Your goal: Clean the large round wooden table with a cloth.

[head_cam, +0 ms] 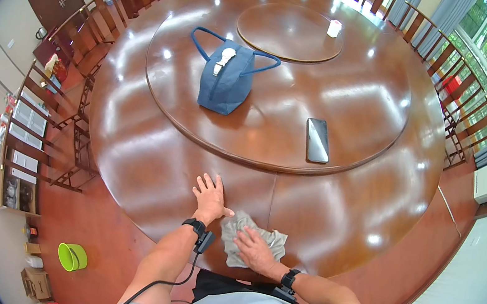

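Observation:
A large round wooden table [144, 184] with a glossy finish lies before me. My left hand [210, 198] rests on it, fingers spread, with its thumb beside the upper left edge of a grey cloth [235, 254]. My right hand [257, 251] lies flat on top of the cloth, its fingers spread somewhat; part of the cloth is hidden under it. Beyond my hands, on the raised round turntable [278, 110], a blue fabric bag [230, 84] with a white watch-shaped piece on it stands to the left. A dark smartphone [317, 140] lies to the right.
A white cup-like container [334, 28] stands far back on the smaller disc [289, 36]. Wooden chairs [31, 148] ring the table's far side and both flanks. On the floor at left are a lime-green bucket [72, 257] and a cardboard box [36, 284]. Cables run from my wrist straps.

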{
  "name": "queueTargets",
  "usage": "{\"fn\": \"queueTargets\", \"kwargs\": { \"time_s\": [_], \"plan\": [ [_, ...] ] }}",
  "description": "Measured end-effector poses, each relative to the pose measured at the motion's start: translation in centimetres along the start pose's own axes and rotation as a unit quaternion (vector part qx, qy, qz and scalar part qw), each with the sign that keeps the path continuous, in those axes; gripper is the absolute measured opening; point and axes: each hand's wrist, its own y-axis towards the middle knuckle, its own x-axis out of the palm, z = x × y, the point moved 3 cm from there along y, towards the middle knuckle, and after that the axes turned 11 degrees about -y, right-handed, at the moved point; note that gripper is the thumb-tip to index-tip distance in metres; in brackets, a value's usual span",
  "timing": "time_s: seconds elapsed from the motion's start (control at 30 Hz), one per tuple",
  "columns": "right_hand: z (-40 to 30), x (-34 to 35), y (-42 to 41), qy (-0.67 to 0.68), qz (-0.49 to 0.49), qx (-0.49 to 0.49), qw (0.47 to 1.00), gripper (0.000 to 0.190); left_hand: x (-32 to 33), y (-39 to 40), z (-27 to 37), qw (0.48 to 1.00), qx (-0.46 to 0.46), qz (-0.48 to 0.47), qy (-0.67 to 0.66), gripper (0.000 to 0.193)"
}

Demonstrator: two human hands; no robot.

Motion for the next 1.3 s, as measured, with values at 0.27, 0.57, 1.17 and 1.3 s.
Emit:
{"fn": "queueTargets", "kwargs": {
  "time_s": [0.27, 0.57, 1.17, 1.3],
  "plan": [
    [-1.7, 1.2, 4.6, 0.033, -0.013, -0.116, 0.993, 0.050, 0.4, -0.7, -2.6, 0.990, 0.082, 0.096, -0.056, 0.098],
    [3.7, 0.8, 8.9, -0.037, 0.030, 0.003, 0.999, 0.049, -0.2, 1.1, -3.1, 0.976, 0.124, 0.147, -0.105, 0.063],
    [5.1, -1.8, -6.0, -0.082, 0.059, 0.172, 0.980, 0.053, 3.7, 0.7, -2.1, 0.958, 0.109, 0.258, -0.063, 0.073],
    [4.0, -2.0, -6.2, -0.044, 0.036, 0.117, 0.991, 0.056, 3.5, 0.4, -1.8, 0.959, 0.105, 0.256, -0.065, 0.073]
  ]
}}
